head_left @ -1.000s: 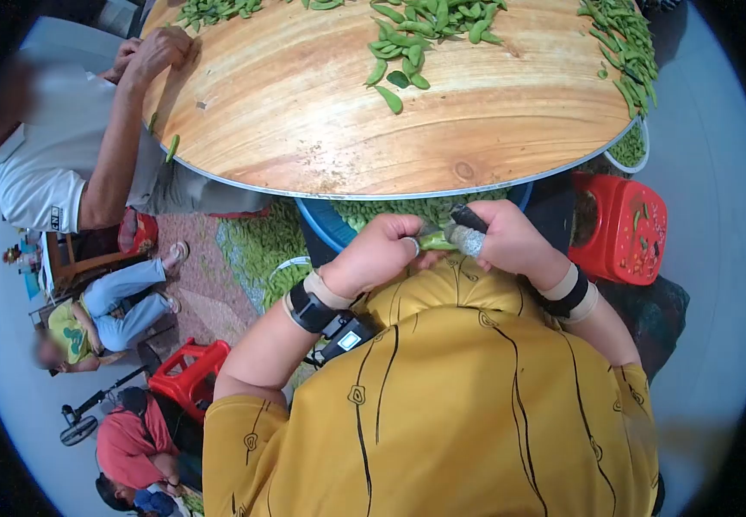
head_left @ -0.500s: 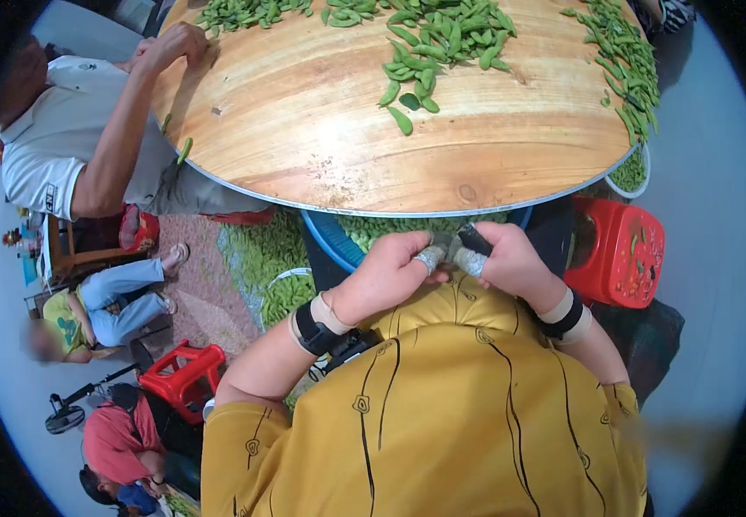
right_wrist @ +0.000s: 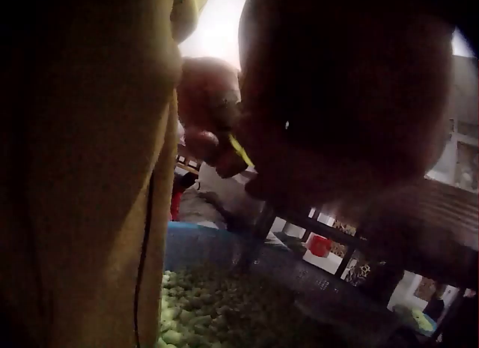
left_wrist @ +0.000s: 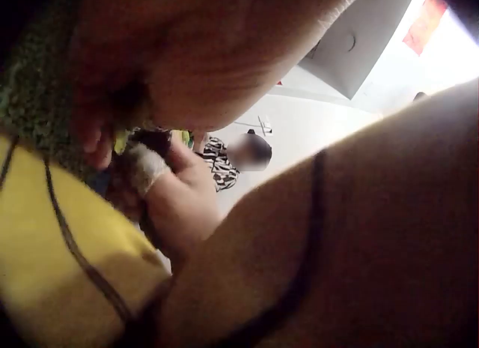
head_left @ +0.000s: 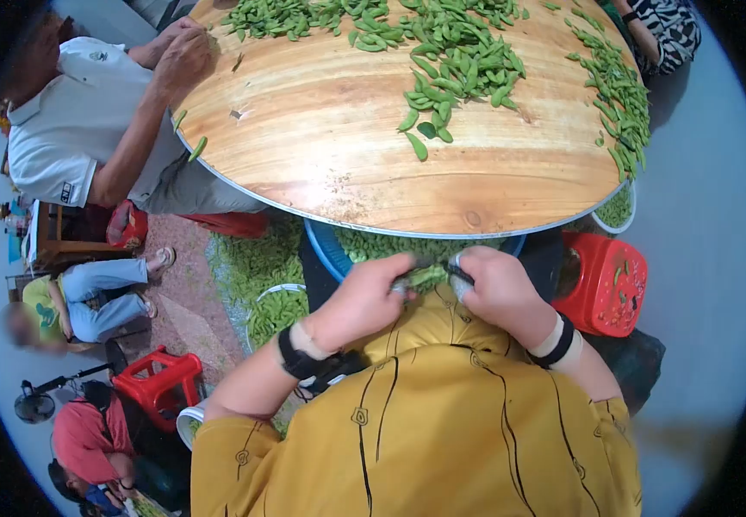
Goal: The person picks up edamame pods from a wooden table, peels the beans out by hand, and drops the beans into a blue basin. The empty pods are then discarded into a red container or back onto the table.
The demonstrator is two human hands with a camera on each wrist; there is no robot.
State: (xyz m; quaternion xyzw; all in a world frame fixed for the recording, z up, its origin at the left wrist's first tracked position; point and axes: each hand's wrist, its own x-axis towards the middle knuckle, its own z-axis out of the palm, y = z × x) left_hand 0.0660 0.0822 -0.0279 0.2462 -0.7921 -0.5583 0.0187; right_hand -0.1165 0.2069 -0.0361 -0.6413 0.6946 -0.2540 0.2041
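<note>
Over the lap, the left hand pinches a green pod between thumb and fingers. Close on its right, the right hand has its fingers curled round a small dark-handled tool, wrapped tape on its digits. In the right wrist view a thin strip of the pod shows between the hands. The right hand's taped thumb appears in the left wrist view. Beneath the hands stands a blue basin holding shelled green beans.
Piles of pods lie on the round wooden table. A red stool stands at the right, and a bowl of beans beside the table. Pods cover the floor at the left. A person in a white shirt sits at the table's left.
The head view has shifted, so the table shows lower and more pods appear. The hands came close together, then parted slightly, with a green pod visible between them again.
</note>
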